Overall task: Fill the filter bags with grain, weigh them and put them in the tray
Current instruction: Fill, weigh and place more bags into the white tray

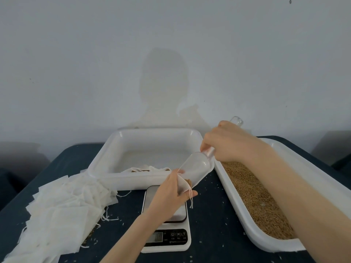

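Nearest the camera, the right forearm crosses above the long tray of grain (254,198), which runs along the right side of the counter (212,221). At its end the right hand (226,143) has its fingers curled round the handle of a clear plastic scoop (195,168), tilted mouth-down to the left. The left hand (171,194) pinches a small filter bag (183,185) open just below the scoop's lip, and brown grain shows at the bag's mouth, so the pour looks to be under way. Both hands work directly above the plate of the scale (167,221), though I cannot tell whether the bag touches it.

As to progress: a few filled bags (148,169) already lie at the near edge of the square white tray (152,133) behind the scale, while a large heap of empty bags (62,209) waits on the left of the counter. By that measure the job is in its early part. This bag has yet to be topped up, weighed and set in the tray.

Room is tight in the middle. The scale sits between the heap and the grain tray, with the square tray's near rim just behind it, and the scoop hangs close over that rim. Loose grains dot the dark counter around the scale. The way from the scale up into the square tray is short and open, and most of that tray's floor is bare.
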`<control>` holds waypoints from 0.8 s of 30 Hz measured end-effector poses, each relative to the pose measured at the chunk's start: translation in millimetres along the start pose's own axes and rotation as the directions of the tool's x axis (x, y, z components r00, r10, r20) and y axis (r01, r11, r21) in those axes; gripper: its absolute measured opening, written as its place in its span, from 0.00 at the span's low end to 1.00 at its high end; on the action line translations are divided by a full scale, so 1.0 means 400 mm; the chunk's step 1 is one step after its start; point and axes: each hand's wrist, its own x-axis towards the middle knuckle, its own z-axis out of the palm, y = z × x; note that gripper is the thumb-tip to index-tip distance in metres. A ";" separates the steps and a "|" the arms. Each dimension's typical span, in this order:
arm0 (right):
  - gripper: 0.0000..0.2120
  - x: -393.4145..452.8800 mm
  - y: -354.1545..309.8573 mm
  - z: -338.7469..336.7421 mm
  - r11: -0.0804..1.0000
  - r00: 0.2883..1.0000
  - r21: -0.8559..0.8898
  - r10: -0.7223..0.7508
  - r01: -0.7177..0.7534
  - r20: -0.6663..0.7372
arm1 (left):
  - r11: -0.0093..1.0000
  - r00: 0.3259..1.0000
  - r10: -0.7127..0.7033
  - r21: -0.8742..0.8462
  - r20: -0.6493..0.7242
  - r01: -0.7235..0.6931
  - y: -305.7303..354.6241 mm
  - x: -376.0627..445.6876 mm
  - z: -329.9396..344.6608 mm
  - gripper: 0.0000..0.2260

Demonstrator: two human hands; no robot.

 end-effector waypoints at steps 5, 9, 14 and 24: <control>0.23 0.016 0.000 -0.014 1.000 0.998 -0.007 -0.019 0.019 0.058 | 0.993 1.000 -0.018 -0.114 -0.021 0.016 0.001 0.003 0.006 0.24; 0.16 0.035 -0.021 -0.030 0.997 0.999 -0.070 -0.032 0.032 0.000 | 0.969 0.997 -0.044 -0.246 -0.067 0.026 0.004 0.003 0.018 0.19; 0.10 0.055 -0.076 -0.050 0.960 0.986 -0.277 -0.078 0.035 -0.146 | 0.949 0.984 -0.089 -0.314 -0.153 0.037 0.020 0.016 0.034 0.19; 0.17 0.068 -0.121 -0.037 0.955 0.970 -0.293 -0.112 0.046 -0.215 | 0.921 0.959 -0.181 -0.380 -0.220 0.086 0.019 0.034 0.035 0.21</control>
